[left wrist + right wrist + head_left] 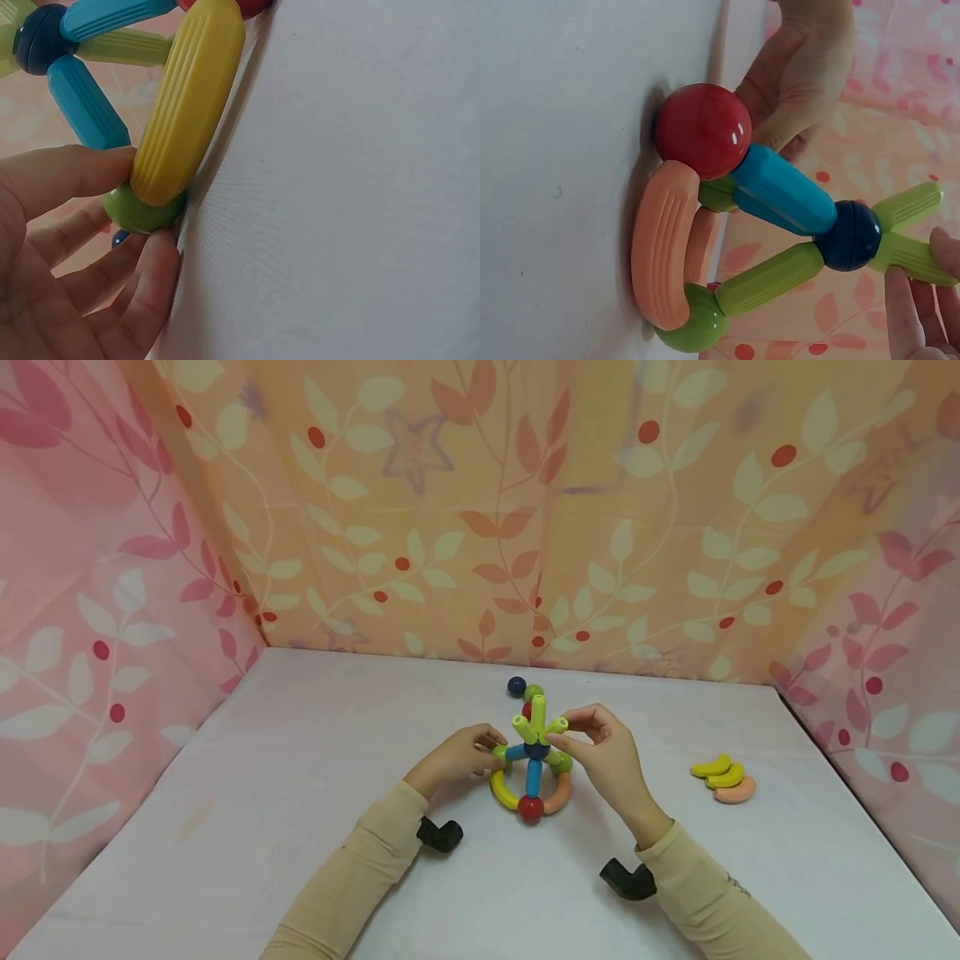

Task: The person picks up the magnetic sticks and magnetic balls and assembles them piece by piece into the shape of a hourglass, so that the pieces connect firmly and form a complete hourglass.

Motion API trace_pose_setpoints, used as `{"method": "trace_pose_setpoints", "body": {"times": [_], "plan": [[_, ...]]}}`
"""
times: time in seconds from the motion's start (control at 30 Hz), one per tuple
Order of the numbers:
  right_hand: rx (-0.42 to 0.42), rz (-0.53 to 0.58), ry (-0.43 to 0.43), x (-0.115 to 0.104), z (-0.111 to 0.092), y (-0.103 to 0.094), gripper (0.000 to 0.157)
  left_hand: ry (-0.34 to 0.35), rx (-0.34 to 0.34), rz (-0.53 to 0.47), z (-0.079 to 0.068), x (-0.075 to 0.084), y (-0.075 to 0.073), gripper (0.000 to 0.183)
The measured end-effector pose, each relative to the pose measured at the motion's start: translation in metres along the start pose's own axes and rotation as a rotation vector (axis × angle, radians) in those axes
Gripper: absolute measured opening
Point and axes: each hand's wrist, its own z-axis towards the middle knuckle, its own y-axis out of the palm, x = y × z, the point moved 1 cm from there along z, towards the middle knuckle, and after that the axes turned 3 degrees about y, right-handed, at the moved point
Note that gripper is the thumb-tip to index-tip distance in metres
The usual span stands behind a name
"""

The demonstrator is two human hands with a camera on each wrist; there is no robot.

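A magnetic ball-and-stick frame stands on the white table. Its base ring includes a red ball (531,810), a yellow curved stick (191,105) and a peach curved stick (664,244). Blue sticks (787,187) and a green stick (772,279) rise to a dark blue ball (847,235), from which several light green sticks (538,714) fan upward. My left hand (467,752) pinches the green ball (146,210) at the ring's left side, thumb near the yellow stick's end. With fingertips, my right hand (609,764) pinches one light green stick (911,259) at the top.
Behind the frame lie a loose dark blue ball (517,687), a green ball (533,692) and a partly hidden red ball (527,710). Yellow curved sticks (724,776) and a peach curved stick (735,791) lie to the right. Patterned curtains (480,527) stand around the table.
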Motion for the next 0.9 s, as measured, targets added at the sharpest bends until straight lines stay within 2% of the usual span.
{"method": "trace_pose_setpoints", "body": {"times": [0.17,0.27,0.47,0.53,0.63,0.77,0.9], "plan": [[-0.009,-0.002,-0.005,0.001,0.001,0.0,0.032,-0.001,-0.001,-0.01,0.001,0.001,0.0,0.029],[-0.074,-0.026,0.029,0.006,0.005,-0.004,0.038,-0.007,-0.007,-0.004,0.0,0.001,-0.001,0.028],[-0.283,-0.256,0.253,0.037,0.025,-0.015,0.054,-0.016,-0.005,0.002,-0.001,-0.001,-0.005,0.027],[-0.343,-0.304,0.31,0.048,0.028,-0.016,0.054,-0.018,-0.005,-0.007,-0.002,-0.002,-0.004,0.027],[-0.407,-0.316,0.345,0.057,0.033,-0.019,0.047,-0.015,-0.011,-0.017,-0.002,-0.003,-0.003,0.028],[-0.436,-0.339,0.357,0.058,0.055,-0.028,0.041,-0.015,-0.014,-0.022,-0.002,-0.003,-0.003,0.029],[-0.403,-0.304,0.281,0.056,0.09,-0.025,0.047,-0.026,-0.003,-0.029,-0.002,-0.003,-0.004,0.029]]}}
